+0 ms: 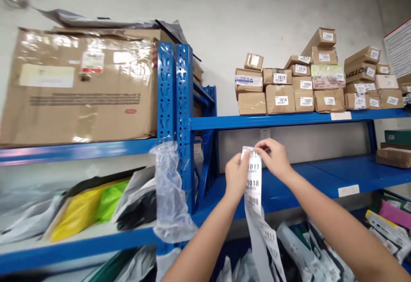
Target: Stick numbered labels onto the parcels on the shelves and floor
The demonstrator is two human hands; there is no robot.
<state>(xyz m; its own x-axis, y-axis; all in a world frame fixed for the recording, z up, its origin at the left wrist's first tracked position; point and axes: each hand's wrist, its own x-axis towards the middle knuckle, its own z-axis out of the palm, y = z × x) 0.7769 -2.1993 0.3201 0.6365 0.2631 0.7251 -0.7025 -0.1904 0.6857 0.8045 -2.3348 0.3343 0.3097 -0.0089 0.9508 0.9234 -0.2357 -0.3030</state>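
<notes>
Your left hand [236, 176] is pinched shut on the edge of a white label strip [253, 183], thumb and fingers closed on it just below its top. Your right hand [275, 158] grips the top end of the same strip with its fingertips, closed tight beside the left. The strip sits at the centre of the frame, in front of the bare blue middle shelf [337, 175], and hangs down past your forearms toward the bottom edge. Its printed numbers 1017 and 1018 can be read between your hands.

In the upper right of the frame, small brown parcels [281, 100] with numbered stickers are stacked on the top shelf. In the upper left, a large cardboard box [80, 87] wrapped in glossy tape fills its shelf. Between them stands a blue upright post [175, 93] with clear plastic film [170, 192] draped on it. Lower left lie soft mailer bags, one of them yellow [75, 213]. More labelled packages [321, 256] crowd the lower right.
</notes>
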